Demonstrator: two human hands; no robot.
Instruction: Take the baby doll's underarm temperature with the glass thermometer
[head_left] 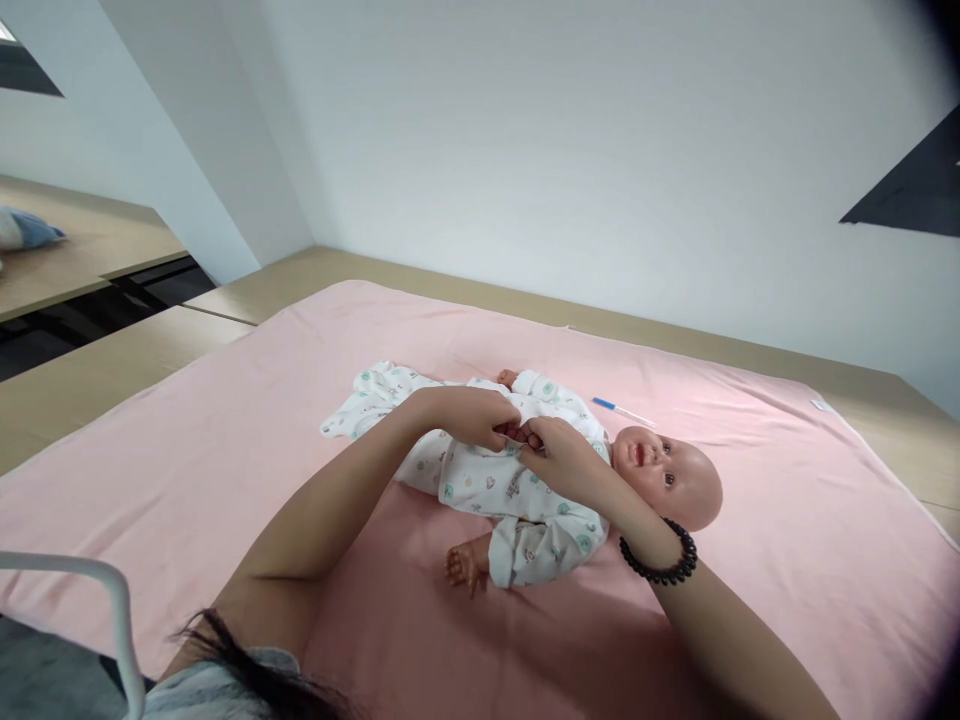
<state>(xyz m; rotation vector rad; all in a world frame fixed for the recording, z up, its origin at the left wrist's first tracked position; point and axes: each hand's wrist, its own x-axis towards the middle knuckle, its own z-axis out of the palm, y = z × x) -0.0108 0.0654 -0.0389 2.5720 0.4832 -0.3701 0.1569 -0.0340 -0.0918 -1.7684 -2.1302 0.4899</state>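
A baby doll [679,485] lies face up on a pink sheet [420,310] as, through the head camera I watch from afar, two bare hands work at the front of its printed white garment [480,490]. My left hand [480,415] is curled over the chest, thumb and fingers closed in a pinch on the cloth. My right hand [559,455] meets it from the other side, fingertips drawn together on the same front edge, close against the left. A black beaded bracelet [664,560] circles the right wrist.

The doll's bald head points to the right of my view, and the garment's lower end spreads to the left. The near doll hand [466,565] extends from a turned-up cuff [501,552] and rests on the sheet, fingers parted; the far doll hand [508,379] shows beyond my left hand. Just past the doll's shoulder lies a thin blue-and-white stick [619,409], its blue end toward the left.

Beneath the sheet, a light wooden tabletop [97,400] runs up to a white wall [540,160]. A small white label [821,405] sits near the sheet's far right corner. At lower left, a curved white bar [116,590] rises beside a pale sleeve [214,695] and strands of dark hair [247,665].
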